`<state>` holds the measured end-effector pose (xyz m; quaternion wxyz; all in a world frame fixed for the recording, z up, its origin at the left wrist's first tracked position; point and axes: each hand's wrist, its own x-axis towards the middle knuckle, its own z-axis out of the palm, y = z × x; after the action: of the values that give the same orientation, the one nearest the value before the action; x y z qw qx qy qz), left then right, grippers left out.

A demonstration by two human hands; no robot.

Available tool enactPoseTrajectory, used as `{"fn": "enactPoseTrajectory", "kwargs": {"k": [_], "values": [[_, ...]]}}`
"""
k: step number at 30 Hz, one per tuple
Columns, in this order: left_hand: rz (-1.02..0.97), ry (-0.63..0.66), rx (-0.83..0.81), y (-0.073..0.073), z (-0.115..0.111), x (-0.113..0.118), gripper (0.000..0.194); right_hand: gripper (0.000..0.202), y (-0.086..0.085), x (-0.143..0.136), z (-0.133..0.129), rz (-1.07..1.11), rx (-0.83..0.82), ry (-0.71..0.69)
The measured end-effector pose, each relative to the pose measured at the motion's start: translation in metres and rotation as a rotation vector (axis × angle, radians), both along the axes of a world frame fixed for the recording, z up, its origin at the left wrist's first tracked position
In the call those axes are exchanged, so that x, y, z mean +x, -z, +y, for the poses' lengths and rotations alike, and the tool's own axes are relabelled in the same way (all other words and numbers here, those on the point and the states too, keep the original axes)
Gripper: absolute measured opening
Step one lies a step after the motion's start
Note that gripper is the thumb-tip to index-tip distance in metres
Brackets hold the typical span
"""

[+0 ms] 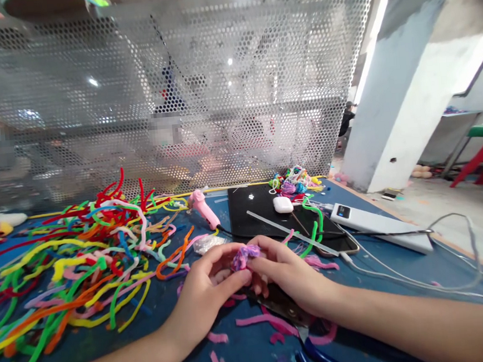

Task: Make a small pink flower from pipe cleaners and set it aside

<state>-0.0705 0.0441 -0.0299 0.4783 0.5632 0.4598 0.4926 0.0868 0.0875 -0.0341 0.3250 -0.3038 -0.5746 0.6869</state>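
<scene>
Between my two hands, over the blue table (175,351), is a small purple and pink bundle of fuzzy pipe cleaner (245,254). My left hand (210,286) pinches it from the left, thumb in front. From the other side my right hand (288,269) closes on the same bundle with thumb and fingers. Part of the bundle is hidden behind the fingertips. Below the hands lie cut pink pipe cleaner pieces (261,319) and a tool with dark blue handles (322,358). A dark flat object (280,303) lies partly under my right hand.
A big tangle of coloured pipe cleaners (81,271) covers the left side. Farther back are a pink glue gun (205,209), a black board (246,211), a white earphone case (283,204), a phone (349,245) and a white power strip (379,228) with cables. A perforated metal screen (218,93) stands behind.
</scene>
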Motion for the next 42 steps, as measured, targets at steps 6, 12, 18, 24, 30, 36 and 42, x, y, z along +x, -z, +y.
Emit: {"fn": "enactPoseTrajectory", "kwargs": {"k": [6,12,18,24,30,36,42], "values": [[-0.010,-0.058,0.035,-0.001,0.002,-0.002,0.023,0.033,-0.003,0.001,0.001,0.049,-0.041,0.022],[-0.071,-0.041,0.001,0.002,0.002,-0.004,0.021,0.036,-0.002,0.000,0.002,0.019,-0.026,0.012],[0.027,-0.059,0.024,0.001,0.003,-0.005,0.015,0.037,-0.004,0.001,-0.002,-0.036,0.026,-0.060],[0.070,-0.079,-0.038,-0.005,0.002,-0.002,0.013,0.032,0.001,0.001,-0.003,-0.026,0.087,-0.120],[0.064,-0.051,-0.066,-0.006,-0.001,-0.001,0.012,0.037,0.002,0.001,-0.003,0.026,0.109,-0.129],[-0.120,-0.009,-0.025,-0.001,0.000,-0.003,0.020,0.040,0.001,0.002,0.001,0.054,0.029,-0.027],[-0.144,-0.041,0.001,0.006,0.004,-0.006,0.024,0.032,0.004,0.000,0.007,0.130,-0.127,0.006]]}}
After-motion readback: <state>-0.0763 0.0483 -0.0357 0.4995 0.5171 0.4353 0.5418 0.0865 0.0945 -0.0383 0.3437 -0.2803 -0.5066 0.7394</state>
